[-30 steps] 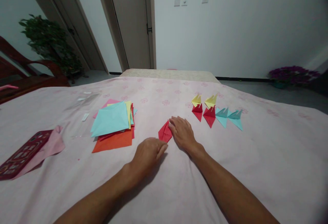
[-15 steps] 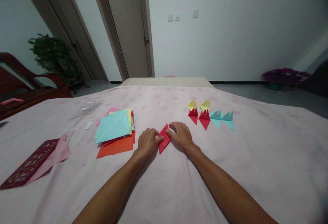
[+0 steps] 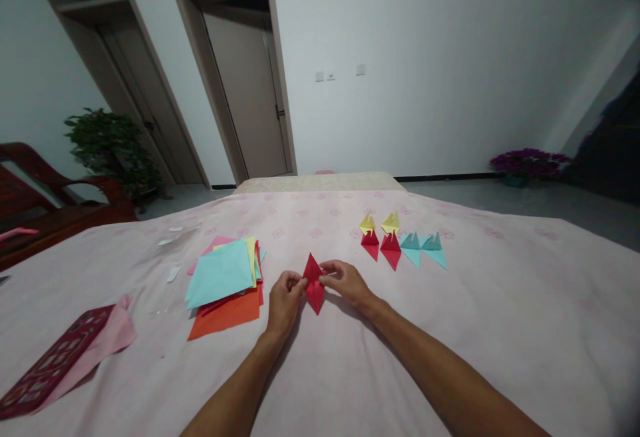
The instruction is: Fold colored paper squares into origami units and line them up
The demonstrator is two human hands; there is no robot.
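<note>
A folded red paper (image 3: 314, 285), shaped like a narrow diamond, is held between my two hands just above the cloth-covered table. My left hand (image 3: 285, 300) pinches its left edge with thumb and fingers. On the opposite edge, my right hand (image 3: 349, 284) grips it the same way. Beyond my right hand lie finished-looking folded figures: yellow ones (image 3: 391, 222), red ones (image 3: 391, 248) and light blue ones (image 3: 433, 248). To the left of my left hand is a stack of coloured paper with a light blue sheet (image 3: 223, 272) on top and an orange sheet (image 3: 225, 318) below.
A pale pink flowered cloth (image 3: 400, 370) covers the table. A dark red printed packet (image 3: 63, 357) with pink paper lies at the left, and clear plastic with white labels (image 3: 173, 274) lies behind it. A wooden chair (image 3: 65, 204) stands beyond the left side.
The view has tilted up slightly. The red paper has turned from a slant to nearly upright and its folds look more spread, with both hands now at its side edges.
</note>
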